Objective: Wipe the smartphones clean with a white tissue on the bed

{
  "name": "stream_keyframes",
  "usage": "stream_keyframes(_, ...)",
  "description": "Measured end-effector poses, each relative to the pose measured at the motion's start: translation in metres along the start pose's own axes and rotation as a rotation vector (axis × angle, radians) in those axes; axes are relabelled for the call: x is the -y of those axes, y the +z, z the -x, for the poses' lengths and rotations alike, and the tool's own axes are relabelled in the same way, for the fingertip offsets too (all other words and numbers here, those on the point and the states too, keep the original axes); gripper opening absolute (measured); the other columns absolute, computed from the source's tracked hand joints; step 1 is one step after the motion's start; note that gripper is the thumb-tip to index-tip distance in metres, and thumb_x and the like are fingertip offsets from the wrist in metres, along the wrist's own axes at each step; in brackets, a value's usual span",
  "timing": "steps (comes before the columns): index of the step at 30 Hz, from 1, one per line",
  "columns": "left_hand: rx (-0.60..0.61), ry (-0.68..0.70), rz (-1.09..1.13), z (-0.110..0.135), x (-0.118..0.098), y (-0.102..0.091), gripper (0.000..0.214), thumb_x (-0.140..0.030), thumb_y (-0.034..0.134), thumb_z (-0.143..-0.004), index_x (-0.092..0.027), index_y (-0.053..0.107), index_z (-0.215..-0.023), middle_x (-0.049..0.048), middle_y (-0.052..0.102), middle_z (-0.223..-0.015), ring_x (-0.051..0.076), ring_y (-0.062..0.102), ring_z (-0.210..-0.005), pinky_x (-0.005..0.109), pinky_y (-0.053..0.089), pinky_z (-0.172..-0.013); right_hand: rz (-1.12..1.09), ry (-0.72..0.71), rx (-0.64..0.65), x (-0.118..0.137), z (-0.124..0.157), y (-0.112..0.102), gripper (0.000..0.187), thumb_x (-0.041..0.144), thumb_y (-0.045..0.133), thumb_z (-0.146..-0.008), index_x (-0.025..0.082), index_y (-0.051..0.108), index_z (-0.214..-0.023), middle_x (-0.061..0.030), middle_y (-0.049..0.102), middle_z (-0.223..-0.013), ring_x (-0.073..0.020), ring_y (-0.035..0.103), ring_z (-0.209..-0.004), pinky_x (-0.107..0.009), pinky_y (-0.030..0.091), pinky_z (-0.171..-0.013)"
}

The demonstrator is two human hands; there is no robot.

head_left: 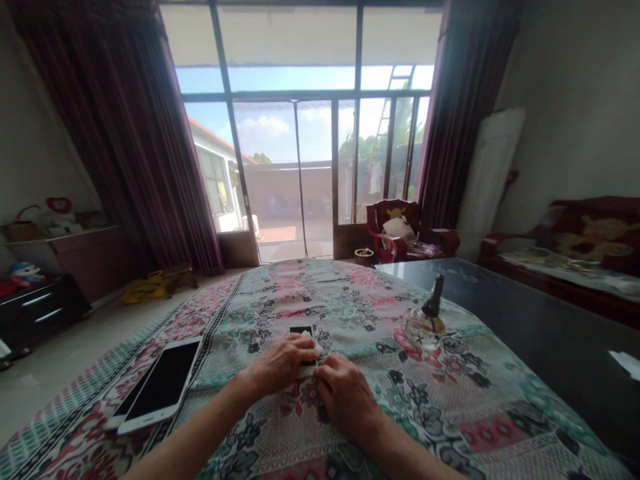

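Note:
A small smartphone (pixel 301 331) with a black screen lies on the flowered cloth (pixel 350 300) in front of me. My left hand (pixel 281 364) rests over its near end, fingers curled on a white tissue or cloth (pixel 309 347) pressed to the screen. My right hand (pixel 345 393) lies just right of it, fingers bent and touching the phone's lower edge. Two more phones (pixel 160 387) with white rims lie stacked at the left of the cloth. A glass bottle (pixel 426 320) with a dark pointed top stands to the right.
The cloth covers part of a dark glossy table (pixel 550 320). Behind it are a red armchair (pixel 400 233), a sofa (pixel 575 253) at right, a dark drawer unit (pixel 35 307) at left, and tall windows with maroon curtains (pixel 125 133).

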State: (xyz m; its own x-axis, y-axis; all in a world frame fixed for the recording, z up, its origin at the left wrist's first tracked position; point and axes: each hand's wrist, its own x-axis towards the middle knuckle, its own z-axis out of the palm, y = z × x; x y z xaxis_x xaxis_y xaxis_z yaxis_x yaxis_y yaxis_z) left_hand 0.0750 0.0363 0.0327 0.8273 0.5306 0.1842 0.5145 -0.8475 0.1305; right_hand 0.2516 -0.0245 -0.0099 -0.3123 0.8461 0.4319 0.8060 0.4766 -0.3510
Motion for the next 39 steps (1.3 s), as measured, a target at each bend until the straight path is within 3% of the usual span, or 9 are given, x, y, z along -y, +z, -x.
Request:
stream_keyframes(5, 0.037, -0.039, 0.001, -0.027, 0.014, 0.005, 0.025, -0.012, 0.045, -0.089, -0.023, 0.067, -0.093, 0.0022, 0.064, -0.098, 0.017, 0.056, -0.094, 0.025, 0.044, -0.087, 0.020, -0.007, 0.006, 0.001, 0.000, -0.003, 0.014, 0.011, 0.056, -0.085, 0.018, 0.064, -0.076, -0.0029, 0.062, -0.085, -0.0162, 0.056, -0.085, -0.025, 0.041, -0.077)
stream_keyframes(12, -0.016, -0.210, -0.036, -0.044, 0.041, 0.017, 0.042, -0.006, 0.039, -0.085, -0.025, 0.067, -0.110, 0.0036, 0.064, -0.109, 0.018, 0.056, -0.106, 0.028, 0.042, -0.096, 0.009, 0.001, 0.004, 0.000, -0.001, -0.002, 0.014, 0.010, 0.057, -0.084, 0.019, 0.066, -0.078, -0.0022, 0.063, -0.087, -0.0154, 0.056, -0.086, -0.024, 0.041, -0.077)
stream_keyframes(15, -0.022, -0.237, -0.040, -0.041, 0.035, 0.018, 0.041, -0.006, 0.041, -0.084, -0.025, 0.067, -0.108, 0.0040, 0.063, -0.109, 0.019, 0.054, -0.110, 0.029, 0.042, -0.097, 0.020, 0.007, 0.002, -0.001, -0.001, -0.001, 0.014, 0.011, 0.057, -0.084, 0.019, 0.065, -0.076, -0.0022, 0.063, -0.087, -0.0156, 0.056, -0.086, -0.024, 0.040, -0.076)
stream_keyframes(23, -0.046, -0.083, 0.089, -0.007, -0.014, 0.012, 0.026, -0.021, 0.044, -0.092, -0.027, 0.067, -0.103, 0.0026, 0.064, -0.105, 0.019, 0.054, -0.103, 0.031, 0.042, -0.096, 0.019, -0.017, -0.046, -0.002, -0.001, 0.003, 0.014, 0.012, 0.056, -0.083, 0.020, 0.065, -0.078, -0.0028, 0.065, -0.090, -0.0164, 0.056, -0.087, -0.026, 0.040, -0.077)
stream_keyframes(27, -0.076, -0.051, 0.128, 0.003, -0.026, 0.009, 0.028, -0.020, 0.041, -0.094, -0.025, 0.067, -0.100, 0.0029, 0.064, -0.104, 0.018, 0.055, -0.100, 0.031, 0.041, -0.096, 0.032, -0.014, -0.042, -0.003, 0.001, 0.004, 0.012, 0.013, 0.058, -0.082, 0.020, 0.066, -0.076, -0.0032, 0.064, -0.087, -0.0166, 0.055, -0.085, -0.026, 0.040, -0.075)
stream_keyframes(33, -0.076, -0.023, 0.117, -0.001, -0.011, 0.013, 0.031, -0.014, 0.042, -0.090, -0.025, 0.067, -0.105, 0.0032, 0.064, -0.111, 0.018, 0.054, -0.105, 0.031, 0.041, -0.099, 0.057, -0.040, -0.022, 0.000, 0.000, -0.002, 0.015, 0.013, 0.056, -0.084, 0.019, 0.066, -0.076, -0.0032, 0.063, -0.085, -0.0160, 0.055, -0.084, -0.025, 0.039, -0.076)
stream_keyframes(39, -0.068, -0.205, 0.064, -0.012, 0.010, 0.020, 0.046, -0.007, 0.040, -0.084, -0.022, 0.063, -0.120, 0.0052, 0.059, -0.129, 0.019, 0.050, -0.121, 0.031, 0.039, -0.106, 0.071, -0.030, -0.001, 0.003, -0.002, -0.006, 0.015, 0.014, 0.056, -0.084, 0.020, 0.067, -0.076, -0.0026, 0.061, -0.083, -0.0154, 0.055, -0.083, -0.024, 0.039, -0.075)
